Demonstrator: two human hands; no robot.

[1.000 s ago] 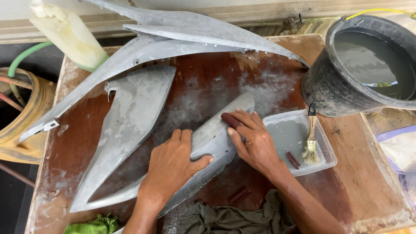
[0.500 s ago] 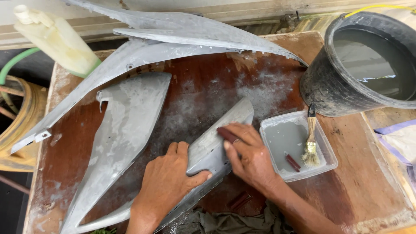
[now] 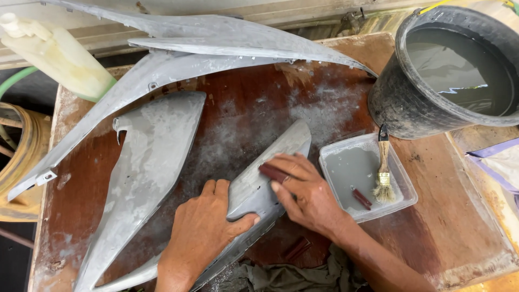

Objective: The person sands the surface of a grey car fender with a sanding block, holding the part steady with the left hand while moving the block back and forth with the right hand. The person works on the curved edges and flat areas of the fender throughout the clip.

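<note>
Head view shows my right hand (image 3: 305, 197) with its fingers (image 3: 289, 162) closed flat over a small dark red-brown folded piece of sandpaper (image 3: 273, 172), pressing it down onto the grey, primer-coated curved plastic body panel (image 3: 273, 162) that lies under both hands. My left hand (image 3: 203, 230) sits just to the left and nearer me, palm down, fingers together on the panel's upper face and thumb hooked over its near-right edge, so that hand is clamped on the panel itself. The panel's long axis runs diagonally, from near-left by my left wrist up to a narrowing tip at far-right, just beyond my right fingertips; the sandpaper sits about midway along it, and the right hand is the nearer one to that tip. Just right of the right hand stands a shallow clear plastic tray (image 3: 403, 203) of cloudy grey water, with a small wooden-handled paintbrush (image 3: 383, 176) resting in it and a short dark red stick (image 3: 361, 198) beside the bristles. Far right is a black round bucket (image 3: 400, 108) holding murky water. To the left lie larger grey panels (image 3: 146, 162) on the wet reddish-brown wooden tabletop (image 3: 248, 108), and a crumpled olive-grey rag (image 3: 292, 276) lies at the near edge between my forearms.
</note>
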